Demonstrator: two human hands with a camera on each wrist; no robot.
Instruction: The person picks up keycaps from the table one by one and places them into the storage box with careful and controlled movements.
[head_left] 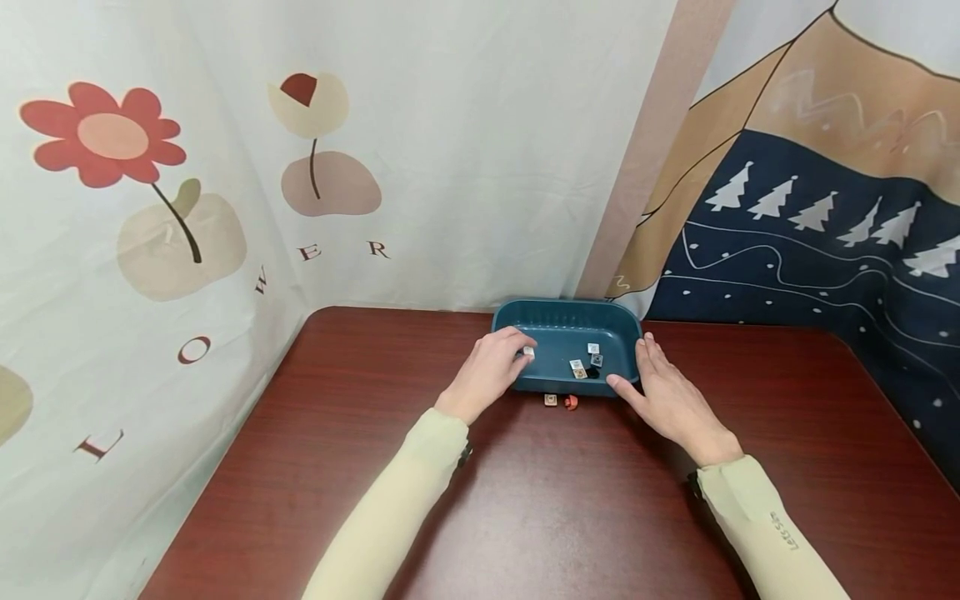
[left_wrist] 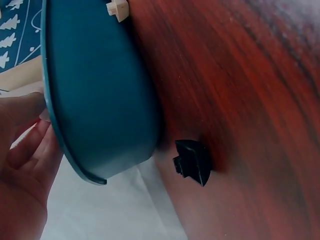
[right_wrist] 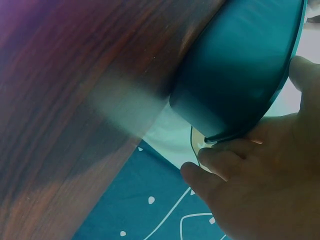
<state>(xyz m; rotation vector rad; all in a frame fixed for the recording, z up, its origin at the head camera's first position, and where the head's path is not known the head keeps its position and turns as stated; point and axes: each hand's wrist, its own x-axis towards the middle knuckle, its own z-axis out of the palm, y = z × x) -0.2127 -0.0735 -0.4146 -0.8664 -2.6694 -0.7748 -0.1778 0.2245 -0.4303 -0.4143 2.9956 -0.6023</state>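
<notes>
- So the step in hand looks like sorting keycaps at a teal plastic bin (head_left: 573,388), though whether it's a drop-in or a pick-up, I can't tell from this.
- Left hand (head_left: 486,372) is over the bin's left end, thumb and fingers curled in a pinch on a white keycap (head_left: 528,352).
- Right hand (head_left: 672,402) has nothing pinched; fingers lie pretty straight along the right end, thumb touching the near rim, probably steadying it.
- Next move, imo, calls for a light pinch and clean release, with the bin kept put. Small bits like these could slip easily.
- Inside the bin, right of centre: a loose cluster of white, grey, beige and black pieces.
- On the table just in front: a beige keycap (head_left: 551,400) and a red keycap (head_left: 572,402), near each other.
- The left wrist view also catches a black keycap (left_wrist: 192,162) on the table beside the bin, tipped over: tapered shell, stubby stem poking out.
- Bin's smooth plastic, rounded corners, flared lip, ribbing on the far inside wall.
- Table (head_left: 540,517) is reddish-brown with streaky wood grain and a soft sheen; the pale curtain (head_left: 465,167) behind looks like printed fabric.
</notes>
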